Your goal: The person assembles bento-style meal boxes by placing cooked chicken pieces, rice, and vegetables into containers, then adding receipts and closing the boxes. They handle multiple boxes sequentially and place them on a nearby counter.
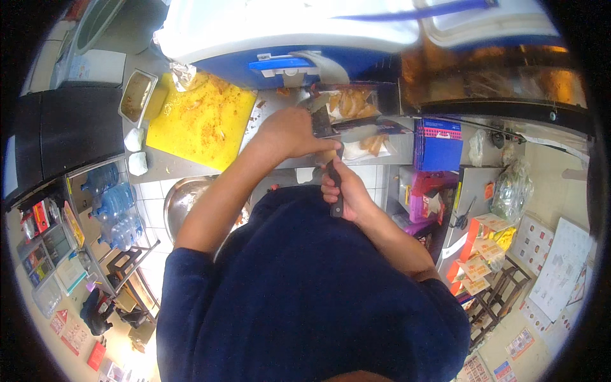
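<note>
Head view: knife [331, 169] fore-and-aft, handle [337, 207] bodyward

Head view: fisheye, from the wearer's head, facing down
Nearest: navy shirt [312, 280]
Farther: counter's [267, 104] near edge, above centre

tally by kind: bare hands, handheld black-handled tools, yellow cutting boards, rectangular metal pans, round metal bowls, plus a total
left hand and right hand: 2
black-handled tool: 1
yellow cutting board: 1
rectangular metal pan: 1
round metal bowl, partly hidden: 1
total: 6
</note>
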Motion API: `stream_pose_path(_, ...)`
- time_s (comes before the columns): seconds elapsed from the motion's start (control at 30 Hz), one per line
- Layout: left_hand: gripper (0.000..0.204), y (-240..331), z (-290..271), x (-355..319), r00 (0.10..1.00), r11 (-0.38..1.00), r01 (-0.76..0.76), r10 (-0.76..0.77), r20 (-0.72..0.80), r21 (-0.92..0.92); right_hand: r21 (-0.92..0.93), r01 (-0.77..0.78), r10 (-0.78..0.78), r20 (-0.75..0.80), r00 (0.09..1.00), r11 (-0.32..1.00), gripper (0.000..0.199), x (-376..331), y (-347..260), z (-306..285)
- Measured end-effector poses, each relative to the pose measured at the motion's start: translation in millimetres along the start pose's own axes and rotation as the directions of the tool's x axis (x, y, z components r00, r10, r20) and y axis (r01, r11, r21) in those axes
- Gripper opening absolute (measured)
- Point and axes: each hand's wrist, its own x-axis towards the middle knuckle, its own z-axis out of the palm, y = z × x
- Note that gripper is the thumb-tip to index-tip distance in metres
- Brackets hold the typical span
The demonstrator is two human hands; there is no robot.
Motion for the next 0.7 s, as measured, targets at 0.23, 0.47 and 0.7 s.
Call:
stream_pose_path(0.23, 0.097, -22, 6, -26, 0.995, 0.983, 0.095, -0.100, -0.021, -0.154, 0.020, 0.129, -0.128, -0.023, 0.991, 0.991, 0.027, -10, -8, 7)
stream_pose_path(0.47, 0.098, -18, 19, -18, 0.996, 0.981, 0.092, -0.090, 0.021, -0.169, -0.152, 0.217, -0.237, -0.129, 0.963, 0.964, 0.023, -67, -12, 4)
stream_pose_path(0.7, 0.103, -2, 38, 12, 0.998, 0.973, 0.058, -0.059, 0.001, -0.225, -0.264, 0.270, -0.338, -0.262, 0.904, 0.926, 0.023, -127, -15, -29)
